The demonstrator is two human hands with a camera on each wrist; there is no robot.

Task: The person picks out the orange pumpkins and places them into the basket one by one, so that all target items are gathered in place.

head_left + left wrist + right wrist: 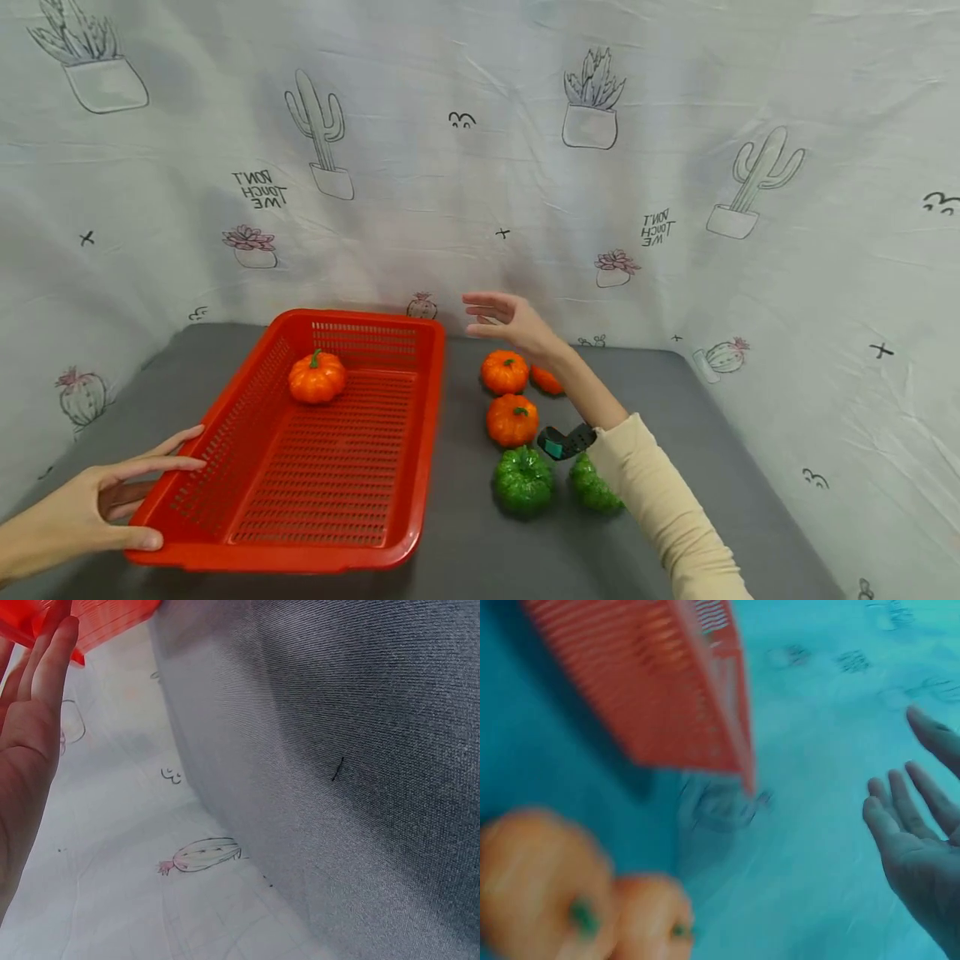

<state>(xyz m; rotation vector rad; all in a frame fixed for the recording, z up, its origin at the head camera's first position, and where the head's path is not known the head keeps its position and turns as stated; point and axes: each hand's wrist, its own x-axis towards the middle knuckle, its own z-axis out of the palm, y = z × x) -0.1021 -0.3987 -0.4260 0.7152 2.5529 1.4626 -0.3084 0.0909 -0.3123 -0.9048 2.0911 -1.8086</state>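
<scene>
My left hand grips the near left corner of a red plastic basket, with its thumb on the front rim and fingers across the left rim. In the left wrist view, the fingers lie against the red plastic. One small orange pumpkin sits inside, towards the back left. My right hand is raised with nothing in it, fingers apart, beyond the basket's right side. Below it are orange pumpkins, and another orange one partly hidden by the forearm.
Two green pumpkins stand nearer on the grey tabletop, one partly behind the right sleeve. A white cloth printed with cacti hangs behind and beside the table. A dark band circles the right wrist.
</scene>
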